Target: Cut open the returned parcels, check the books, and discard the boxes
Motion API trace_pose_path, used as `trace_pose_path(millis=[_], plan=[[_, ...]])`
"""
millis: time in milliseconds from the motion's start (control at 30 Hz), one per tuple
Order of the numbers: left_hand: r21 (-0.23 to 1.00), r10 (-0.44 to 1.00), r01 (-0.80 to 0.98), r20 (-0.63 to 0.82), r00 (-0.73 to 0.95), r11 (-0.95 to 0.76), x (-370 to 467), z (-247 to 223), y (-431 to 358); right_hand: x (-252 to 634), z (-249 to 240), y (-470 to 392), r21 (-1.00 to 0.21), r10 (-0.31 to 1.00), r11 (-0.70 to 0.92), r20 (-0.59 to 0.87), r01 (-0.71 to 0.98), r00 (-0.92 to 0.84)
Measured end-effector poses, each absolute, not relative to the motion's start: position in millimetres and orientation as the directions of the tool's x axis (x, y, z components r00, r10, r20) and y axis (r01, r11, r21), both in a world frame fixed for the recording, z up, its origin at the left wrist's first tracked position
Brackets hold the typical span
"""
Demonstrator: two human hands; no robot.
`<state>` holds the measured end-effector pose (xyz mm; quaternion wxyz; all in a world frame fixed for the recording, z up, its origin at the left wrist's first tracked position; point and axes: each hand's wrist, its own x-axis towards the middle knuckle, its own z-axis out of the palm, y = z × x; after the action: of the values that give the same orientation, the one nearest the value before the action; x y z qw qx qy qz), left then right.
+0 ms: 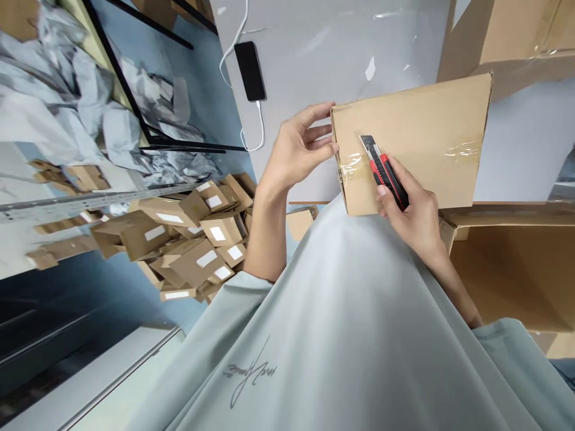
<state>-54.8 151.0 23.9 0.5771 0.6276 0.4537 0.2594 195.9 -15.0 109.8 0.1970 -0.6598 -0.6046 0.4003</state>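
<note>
A taped cardboard box (pixel 422 131) lies at the near edge of the table, partly against my shirt. My left hand (pixel 303 143) grips its left end, the thumb on the near side and the fingers at the far corner. In my right hand (pixel 415 215) is a red and black box cutter (pixel 387 173) with its blade out. The blade points up and left over the box's face, close to a strip of clear tape (pixel 354 167). Whether the blade touches the cardboard I cannot tell.
A black phone (pixel 250 70) on a white cable lies on the table (pixel 314 48). Larger cardboard boxes stand at the upper right (pixel 516 42) and, open, at the lower right (pixel 516 275). Several small labelled boxes (pixel 193 263) are heaped on the left, below grey plastic bags (pixel 90 96).
</note>
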Motion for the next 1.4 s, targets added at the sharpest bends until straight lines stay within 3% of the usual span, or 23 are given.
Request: trace_pose_path(millis=[233,567,867,1400], plan=[[0.957,0.867,0.267,-0.227,0.443,0.115,-53,30,145,197,99,-15,-0.8,0.961,-0.248,-0.273,0.547,0.036],[0.958,0.851,0.246,-0.251,0.462,0.149,-53,37,149,202,115,-7,-0.76,0.936,-0.233,-0.344,0.606,-0.071],[0.949,0.847,0.302,-0.231,0.479,0.088,-49,31,147,191,161,9,-0.588,0.872,-0.115,-0.445,0.801,-0.202],[0.983,0.818,0.108,-0.184,0.545,0.149,-39,16,150,117,198,0,-0.147,0.775,-0.225,-0.626,0.963,0.086]])
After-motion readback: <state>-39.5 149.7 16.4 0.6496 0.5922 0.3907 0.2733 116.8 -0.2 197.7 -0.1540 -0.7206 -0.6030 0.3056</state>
